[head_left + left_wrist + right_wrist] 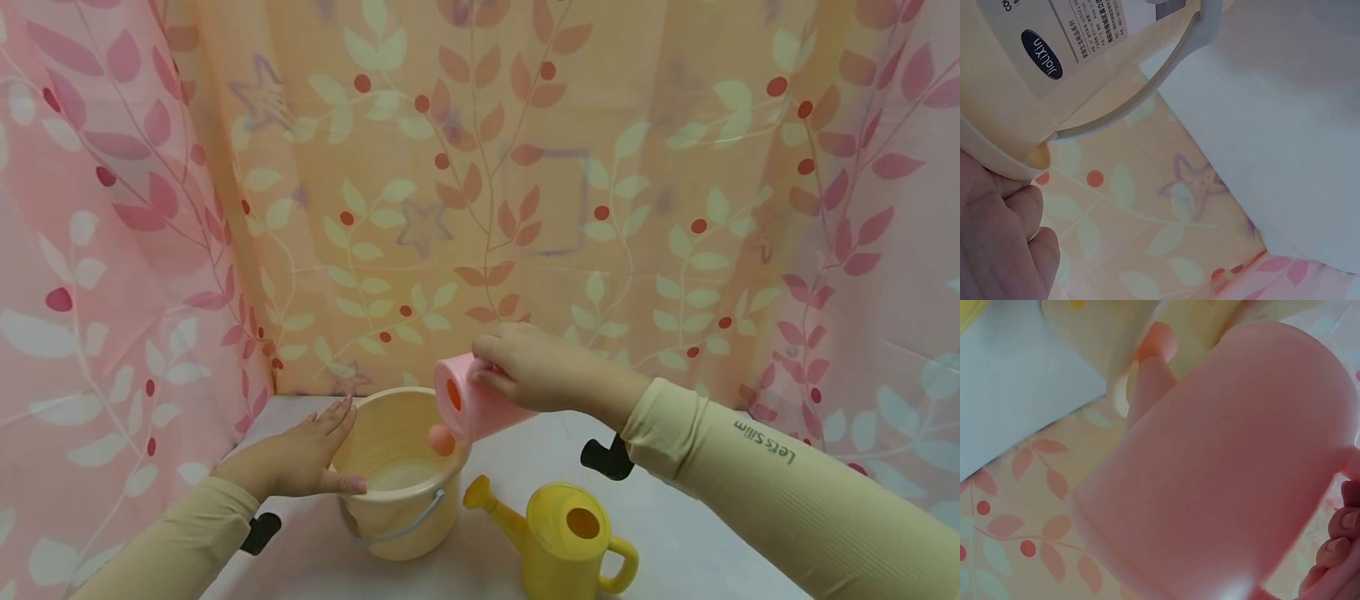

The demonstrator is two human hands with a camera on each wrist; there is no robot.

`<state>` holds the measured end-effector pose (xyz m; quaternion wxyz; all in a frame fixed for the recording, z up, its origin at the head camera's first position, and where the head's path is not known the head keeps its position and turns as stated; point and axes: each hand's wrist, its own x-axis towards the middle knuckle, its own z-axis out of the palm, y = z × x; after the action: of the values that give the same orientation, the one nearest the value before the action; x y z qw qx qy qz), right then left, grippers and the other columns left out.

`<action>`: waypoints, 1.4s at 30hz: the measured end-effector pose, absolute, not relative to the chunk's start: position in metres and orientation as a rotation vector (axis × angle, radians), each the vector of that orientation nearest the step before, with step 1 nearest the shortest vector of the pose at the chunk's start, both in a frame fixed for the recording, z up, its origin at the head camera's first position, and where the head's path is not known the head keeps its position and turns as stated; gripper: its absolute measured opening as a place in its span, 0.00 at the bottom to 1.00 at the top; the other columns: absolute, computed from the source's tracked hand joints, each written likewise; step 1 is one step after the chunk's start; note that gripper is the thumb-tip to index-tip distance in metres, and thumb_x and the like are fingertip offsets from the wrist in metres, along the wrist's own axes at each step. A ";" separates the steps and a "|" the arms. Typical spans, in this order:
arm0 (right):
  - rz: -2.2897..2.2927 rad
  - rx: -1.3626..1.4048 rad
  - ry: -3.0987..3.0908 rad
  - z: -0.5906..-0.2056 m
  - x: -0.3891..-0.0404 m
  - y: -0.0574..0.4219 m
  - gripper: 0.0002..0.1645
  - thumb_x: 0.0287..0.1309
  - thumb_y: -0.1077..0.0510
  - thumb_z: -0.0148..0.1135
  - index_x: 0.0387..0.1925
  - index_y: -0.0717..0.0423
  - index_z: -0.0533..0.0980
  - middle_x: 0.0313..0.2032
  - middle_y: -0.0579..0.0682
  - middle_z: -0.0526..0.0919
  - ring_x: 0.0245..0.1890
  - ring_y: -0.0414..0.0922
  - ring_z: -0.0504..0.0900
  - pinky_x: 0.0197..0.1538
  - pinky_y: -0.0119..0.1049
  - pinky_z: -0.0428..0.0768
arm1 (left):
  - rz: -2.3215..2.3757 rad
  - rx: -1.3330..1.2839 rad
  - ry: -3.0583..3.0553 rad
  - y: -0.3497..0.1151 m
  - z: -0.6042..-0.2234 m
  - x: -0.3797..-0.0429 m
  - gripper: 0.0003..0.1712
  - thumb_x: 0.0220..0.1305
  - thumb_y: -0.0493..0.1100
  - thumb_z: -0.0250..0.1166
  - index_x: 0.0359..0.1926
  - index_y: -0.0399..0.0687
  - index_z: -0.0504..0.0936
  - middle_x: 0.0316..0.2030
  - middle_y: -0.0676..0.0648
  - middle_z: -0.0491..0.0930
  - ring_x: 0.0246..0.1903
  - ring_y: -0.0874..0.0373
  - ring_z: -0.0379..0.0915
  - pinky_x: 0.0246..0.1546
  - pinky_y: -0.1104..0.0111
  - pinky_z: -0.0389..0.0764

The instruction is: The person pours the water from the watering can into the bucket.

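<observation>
My right hand grips the handle of a pink watering can, its fingers curled round the handle in the right wrist view. The can is tipped over a cream bucket, its round sprinkler head just inside the bucket's right rim. My left hand rests at the bucket's left rim, fingers extended and thumb along the near edge. In the left wrist view, the bucket's label and pale curved handle show beside that hand. No water can be made out leaving the spout.
A yellow watering can stands upright on the white table, right of the bucket, its spout pointing left towards it. Leaf-patterned curtains close off the back and both sides. Black wrist-camera mounts stick out beneath the sleeves.
</observation>
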<state>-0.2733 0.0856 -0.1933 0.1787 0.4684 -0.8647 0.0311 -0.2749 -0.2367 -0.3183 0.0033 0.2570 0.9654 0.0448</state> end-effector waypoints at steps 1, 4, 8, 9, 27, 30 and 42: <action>0.088 1.324 -2.447 -0.193 -0.273 0.085 0.08 0.59 0.55 0.56 0.26 0.50 0.68 0.25 0.42 0.69 0.30 0.40 0.68 0.36 0.32 0.70 | 0.140 0.810 3.027 -0.237 -0.318 -0.275 0.64 0.48 0.74 0.55 0.65 0.24 0.50 0.67 0.28 0.44 0.66 0.36 0.41 0.61 0.42 0.48; 0.081 1.325 -2.452 -0.192 -0.273 0.085 0.08 0.59 0.56 0.56 0.26 0.49 0.68 0.25 0.42 0.69 0.30 0.40 0.68 0.36 0.32 0.70 | 0.131 0.800 3.030 -0.237 -0.318 -0.274 0.65 0.47 0.77 0.53 0.66 0.25 0.50 0.67 0.29 0.44 0.67 0.37 0.40 0.62 0.43 0.48; 0.073 1.326 -2.452 -0.191 -0.273 0.085 0.07 0.59 0.57 0.56 0.26 0.49 0.68 0.25 0.41 0.69 0.30 0.40 0.68 0.36 0.32 0.70 | 0.149 0.803 3.027 -0.236 -0.317 -0.273 0.66 0.47 0.77 0.53 0.65 0.24 0.50 0.67 0.29 0.44 0.67 0.36 0.40 0.61 0.42 0.48; 0.070 1.324 -2.450 -0.190 -0.273 0.084 0.07 0.59 0.57 0.56 0.26 0.49 0.68 0.25 0.41 0.69 0.30 0.40 0.68 0.36 0.31 0.70 | 0.154 0.805 3.026 -0.236 -0.317 -0.273 0.65 0.47 0.77 0.53 0.65 0.24 0.50 0.67 0.28 0.45 0.66 0.36 0.40 0.61 0.42 0.48; 0.009 1.299 -2.476 -0.184 -0.271 0.081 0.07 0.58 0.57 0.56 0.26 0.49 0.69 0.26 0.41 0.71 0.31 0.41 0.69 0.38 0.33 0.69 | 0.145 0.797 3.029 -0.238 -0.318 -0.275 0.64 0.47 0.75 0.55 0.66 0.25 0.49 0.67 0.29 0.44 0.67 0.37 0.40 0.61 0.42 0.47; 0.009 1.302 -2.469 -0.185 -0.271 0.081 0.07 0.58 0.57 0.56 0.25 0.49 0.69 0.25 0.41 0.71 0.31 0.41 0.69 0.38 0.33 0.69 | 0.140 0.788 3.031 -0.238 -0.319 -0.276 0.65 0.47 0.76 0.54 0.66 0.26 0.50 0.67 0.29 0.44 0.67 0.37 0.39 0.61 0.42 0.47; -0.018 1.295 -2.481 -0.184 -0.273 0.079 0.07 0.59 0.57 0.55 0.26 0.50 0.69 0.25 0.42 0.71 0.30 0.42 0.69 0.37 0.34 0.69 | 0.143 0.797 3.029 -0.239 -0.319 -0.277 0.66 0.46 0.78 0.51 0.66 0.26 0.49 0.67 0.29 0.43 0.67 0.37 0.39 0.61 0.42 0.47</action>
<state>-0.2727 0.0793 -0.1844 0.1706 0.4561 -0.8734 -0.0064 -0.2766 -0.2389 -0.3193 0.0032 0.2543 0.9660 0.0457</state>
